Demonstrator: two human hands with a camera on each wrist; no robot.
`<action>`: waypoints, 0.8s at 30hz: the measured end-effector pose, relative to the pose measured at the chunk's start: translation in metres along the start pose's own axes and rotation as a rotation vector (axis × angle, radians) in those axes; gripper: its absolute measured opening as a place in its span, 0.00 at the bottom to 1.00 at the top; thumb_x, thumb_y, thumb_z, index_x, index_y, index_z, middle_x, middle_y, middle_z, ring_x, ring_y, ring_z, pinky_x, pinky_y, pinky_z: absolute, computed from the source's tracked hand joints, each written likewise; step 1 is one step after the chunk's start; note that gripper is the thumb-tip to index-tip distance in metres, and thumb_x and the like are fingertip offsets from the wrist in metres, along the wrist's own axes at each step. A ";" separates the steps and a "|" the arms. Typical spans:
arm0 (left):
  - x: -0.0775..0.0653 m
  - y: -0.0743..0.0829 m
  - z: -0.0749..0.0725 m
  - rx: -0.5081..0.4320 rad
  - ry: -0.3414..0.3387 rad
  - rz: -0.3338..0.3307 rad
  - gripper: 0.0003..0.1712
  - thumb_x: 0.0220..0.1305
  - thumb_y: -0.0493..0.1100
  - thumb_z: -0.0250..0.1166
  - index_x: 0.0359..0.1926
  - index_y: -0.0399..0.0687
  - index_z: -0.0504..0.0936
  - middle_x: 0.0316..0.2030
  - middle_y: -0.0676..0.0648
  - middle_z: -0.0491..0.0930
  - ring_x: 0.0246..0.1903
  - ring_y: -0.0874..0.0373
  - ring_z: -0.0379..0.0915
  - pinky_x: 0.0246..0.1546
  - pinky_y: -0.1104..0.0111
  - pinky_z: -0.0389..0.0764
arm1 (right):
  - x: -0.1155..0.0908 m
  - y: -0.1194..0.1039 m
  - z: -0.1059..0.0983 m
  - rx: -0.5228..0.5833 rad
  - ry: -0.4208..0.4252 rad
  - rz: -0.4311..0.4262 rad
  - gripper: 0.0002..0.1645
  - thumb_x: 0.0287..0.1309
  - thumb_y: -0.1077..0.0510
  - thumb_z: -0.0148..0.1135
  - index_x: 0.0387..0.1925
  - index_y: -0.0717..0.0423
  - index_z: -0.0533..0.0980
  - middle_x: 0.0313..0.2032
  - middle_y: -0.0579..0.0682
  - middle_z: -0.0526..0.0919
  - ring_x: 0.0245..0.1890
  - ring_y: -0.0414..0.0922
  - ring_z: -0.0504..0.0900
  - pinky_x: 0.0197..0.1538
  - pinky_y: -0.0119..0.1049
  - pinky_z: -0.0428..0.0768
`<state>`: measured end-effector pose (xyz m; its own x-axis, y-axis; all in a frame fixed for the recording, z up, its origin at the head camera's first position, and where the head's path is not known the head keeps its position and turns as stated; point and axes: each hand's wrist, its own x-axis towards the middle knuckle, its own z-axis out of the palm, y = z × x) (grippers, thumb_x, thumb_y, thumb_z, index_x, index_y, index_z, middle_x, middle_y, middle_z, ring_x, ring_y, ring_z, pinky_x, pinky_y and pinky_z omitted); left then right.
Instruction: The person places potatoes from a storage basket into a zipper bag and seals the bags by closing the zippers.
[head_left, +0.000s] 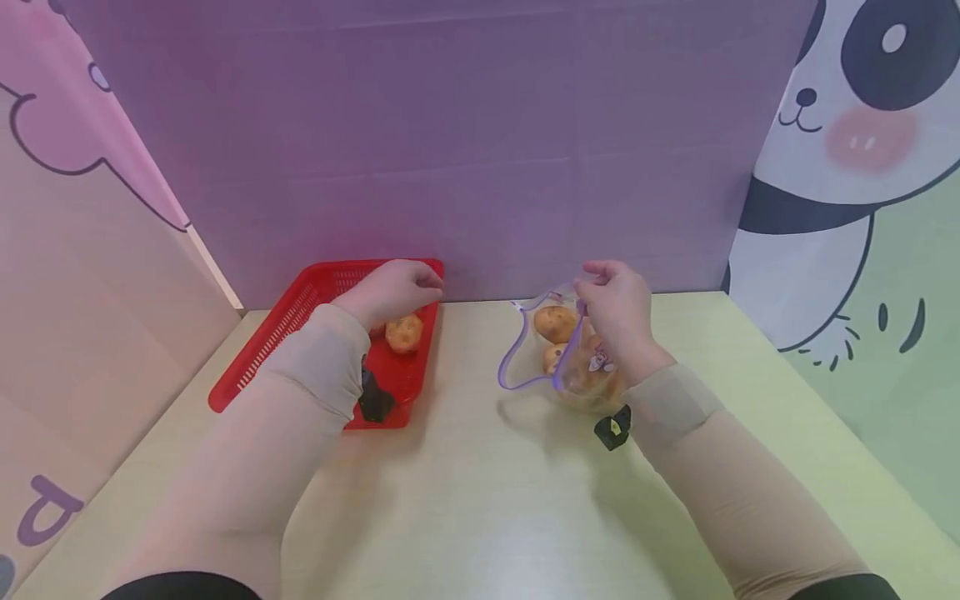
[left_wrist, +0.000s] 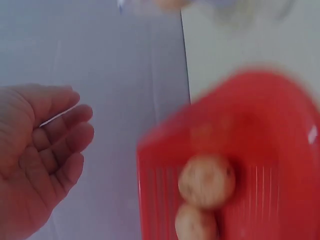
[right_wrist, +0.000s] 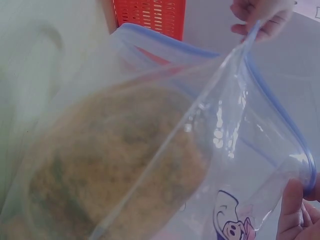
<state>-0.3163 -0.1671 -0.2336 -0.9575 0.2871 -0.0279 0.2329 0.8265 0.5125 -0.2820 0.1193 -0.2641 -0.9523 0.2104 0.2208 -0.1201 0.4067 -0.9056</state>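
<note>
Potatoes [head_left: 404, 334] lie below both hands [head_left: 396, 288] [head_left: 619, 308], in basket [head_left: 397, 379] and bag [head_left: 588, 387]

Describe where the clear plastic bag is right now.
In the head view, the clear plastic bag is right of centre, its edge pinched by the right hand, with the red basket to its left.

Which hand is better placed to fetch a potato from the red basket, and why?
Probably the left hand: empty, near the potatoes in the red basket, whereas the right hand pinches the plastic bag.
</note>
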 end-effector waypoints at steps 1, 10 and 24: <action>0.001 -0.006 -0.003 0.010 0.004 -0.013 0.21 0.66 0.47 0.61 0.59 0.48 0.75 0.55 0.45 0.74 0.54 0.47 0.69 0.55 0.53 0.74 | 0.000 0.000 -0.001 0.005 -0.002 0.008 0.22 0.64 0.60 0.57 0.59 0.59 0.73 0.39 0.53 0.81 0.30 0.43 0.80 0.29 0.26 0.76; 0.003 -0.054 -0.022 0.140 0.033 -0.150 0.23 0.67 0.44 0.57 0.60 0.40 0.72 0.56 0.37 0.73 0.55 0.40 0.68 0.56 0.46 0.71 | -0.001 0.006 -0.003 0.010 0.000 0.015 0.22 0.65 0.59 0.57 0.59 0.58 0.72 0.41 0.56 0.80 0.28 0.43 0.79 0.31 0.28 0.77; 0.014 -0.061 0.000 0.113 -0.234 -0.241 0.37 0.61 0.48 0.65 0.69 0.42 0.63 0.60 0.38 0.68 0.59 0.42 0.62 0.57 0.49 0.70 | -0.004 0.009 -0.005 0.011 0.003 0.013 0.21 0.64 0.59 0.56 0.59 0.59 0.72 0.41 0.55 0.80 0.30 0.44 0.79 0.31 0.28 0.77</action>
<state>-0.3439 -0.2139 -0.2652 -0.9254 0.1698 -0.3389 0.0349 0.9285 0.3698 -0.2781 0.1268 -0.2708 -0.9531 0.2181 0.2098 -0.1106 0.3941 -0.9124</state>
